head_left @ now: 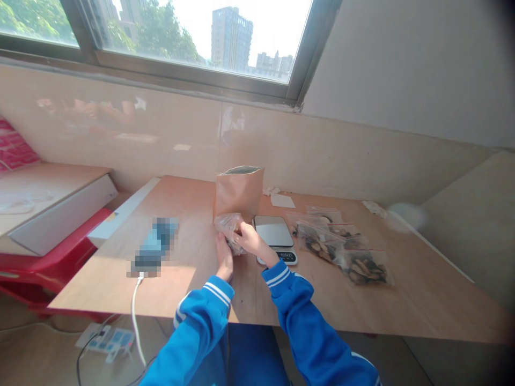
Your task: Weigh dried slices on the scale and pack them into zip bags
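A crinkled clear plastic bag (pixel 228 222) is between my two hands, just in front of the upright brown paper bag (pixel 238 194). My left hand (pixel 224 257) grips it from the lower left. At its upper right side, my right hand (pixel 252 239) has its fingers curled on the plastic; the fingertips are partly hidden. Some dark contents show low in the plastic bag, too small to name. The paper bag's top gapes open. Right beside my right hand stands a white kitchen scale (pixel 274 232) with a bare weighing plate.
Several zip bags of dark dried slices (pixel 365 267) lie right of the scale. A white paper piece (pixel 282 200) is behind it. To the left, a blurred-out phone-like device (pixel 156 244) has a white cable (pixel 135 305) hanging over the table's front edge. A red stool (pixel 52 262) stands farther left.
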`<action>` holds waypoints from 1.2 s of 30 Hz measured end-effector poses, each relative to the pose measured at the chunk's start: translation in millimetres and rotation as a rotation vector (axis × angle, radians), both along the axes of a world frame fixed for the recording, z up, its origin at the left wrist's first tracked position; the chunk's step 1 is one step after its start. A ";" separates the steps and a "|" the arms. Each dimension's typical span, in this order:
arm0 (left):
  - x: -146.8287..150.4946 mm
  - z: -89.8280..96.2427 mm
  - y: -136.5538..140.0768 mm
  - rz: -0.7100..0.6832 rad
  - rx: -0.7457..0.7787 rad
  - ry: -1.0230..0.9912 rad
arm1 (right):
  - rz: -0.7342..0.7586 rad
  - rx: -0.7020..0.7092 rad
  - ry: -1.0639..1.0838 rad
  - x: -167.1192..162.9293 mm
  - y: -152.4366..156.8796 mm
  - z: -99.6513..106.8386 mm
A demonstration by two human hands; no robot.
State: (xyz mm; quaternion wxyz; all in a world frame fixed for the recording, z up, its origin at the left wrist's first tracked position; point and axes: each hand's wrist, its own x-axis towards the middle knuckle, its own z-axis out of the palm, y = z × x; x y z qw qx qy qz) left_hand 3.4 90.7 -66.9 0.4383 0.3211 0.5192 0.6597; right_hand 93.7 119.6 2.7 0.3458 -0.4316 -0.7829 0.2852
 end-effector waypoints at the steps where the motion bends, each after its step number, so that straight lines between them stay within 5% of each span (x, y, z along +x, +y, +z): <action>1: 0.4 1.7 -0.2 0.000 -0.033 -0.029 | -0.032 0.009 0.021 0.7 -0.2 -1.3; 6: 4.7 10.3 0.0 -0.068 -0.145 -0.252 | -0.083 0.060 0.220 2.9 -0.7 -2.8; 14: 4.1 3.6 6.5 -0.068 -0.173 -0.382 | -0.157 -0.085 0.546 2.3 13.5 6.7; 21: 3.9 2.9 3.3 -0.056 -0.203 -0.429 | -0.179 0.405 0.533 4.6 82.4 100.4; 24: 2.2 4.5 1.6 -0.074 -0.196 -0.440 | -0.146 0.455 0.479 -3.4 116.4 128.8; 29: 1.6 3.5 3.7 -0.079 -0.170 -0.475 | -0.012 0.496 0.225 -5.4 139.7 116.1; 36: 4.1 2.8 6.3 -0.101 -0.124 -0.600 | 0.041 0.451 0.181 8.0 122.8 102.8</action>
